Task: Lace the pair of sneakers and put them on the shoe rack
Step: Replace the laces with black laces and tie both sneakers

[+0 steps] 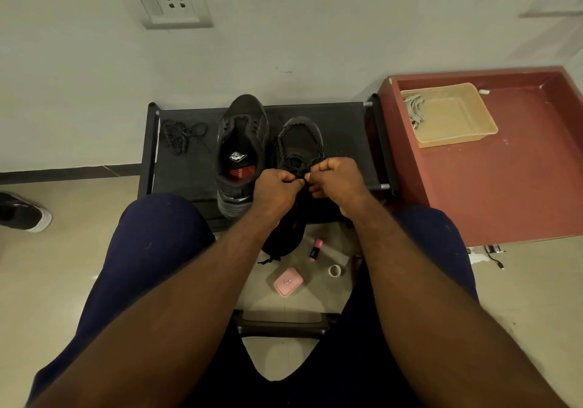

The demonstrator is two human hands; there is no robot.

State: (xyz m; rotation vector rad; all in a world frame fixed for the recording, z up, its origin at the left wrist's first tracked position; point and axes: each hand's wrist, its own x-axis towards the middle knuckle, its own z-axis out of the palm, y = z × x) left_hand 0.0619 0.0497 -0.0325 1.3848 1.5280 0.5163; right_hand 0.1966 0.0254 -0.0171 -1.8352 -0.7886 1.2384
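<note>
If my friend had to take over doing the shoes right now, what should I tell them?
Left hand and right hand: both pinching the lace ends of the right sneaker, tying at the top.
Left sneaker: on the rack, no lace in it.
Spare lace: bundled at the rack's left end.
Done: right sneaker looks laced.
Left: finish the knot, lace the left sneaker, set both fully on the rack.

We have a single wide-angle view from the person's head, looking steeply down and forward over both forearms and knees. It sits close above the shoe rack (pixel 334 142), with the wall (pixel 284 38) bowed across the top and floor (pixel 63 250) at the sides.
</note>
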